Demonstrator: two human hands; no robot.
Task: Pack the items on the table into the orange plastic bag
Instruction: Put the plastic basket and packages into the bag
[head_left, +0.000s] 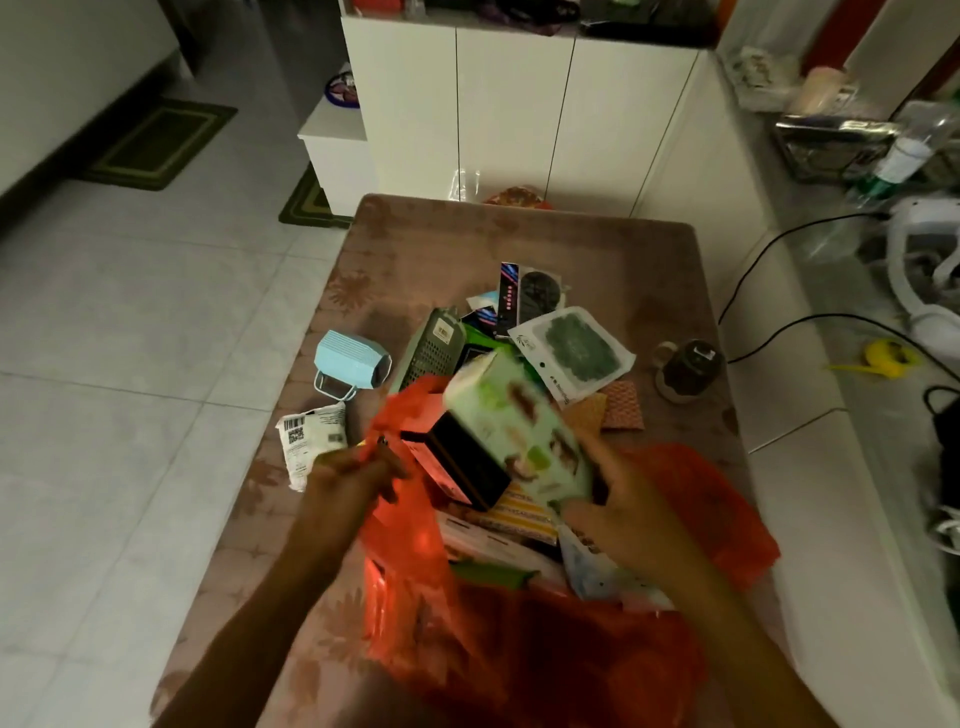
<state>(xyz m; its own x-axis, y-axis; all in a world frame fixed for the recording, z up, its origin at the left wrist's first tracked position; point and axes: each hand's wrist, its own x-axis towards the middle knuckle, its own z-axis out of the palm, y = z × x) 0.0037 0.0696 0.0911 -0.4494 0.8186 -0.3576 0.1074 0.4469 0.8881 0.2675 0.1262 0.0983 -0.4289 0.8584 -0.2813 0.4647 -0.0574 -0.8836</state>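
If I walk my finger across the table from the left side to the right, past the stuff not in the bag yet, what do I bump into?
White pouch with a barcode → light blue box → grey-green grater → clear packet with a dark green pad → small dark jar.

No legible text; white packet (310, 439) barcode blurred

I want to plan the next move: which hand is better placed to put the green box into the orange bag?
The right hand. It already grips the green box just above the orange bag. The left hand is busy holding the bag's edge to keep the mouth open.
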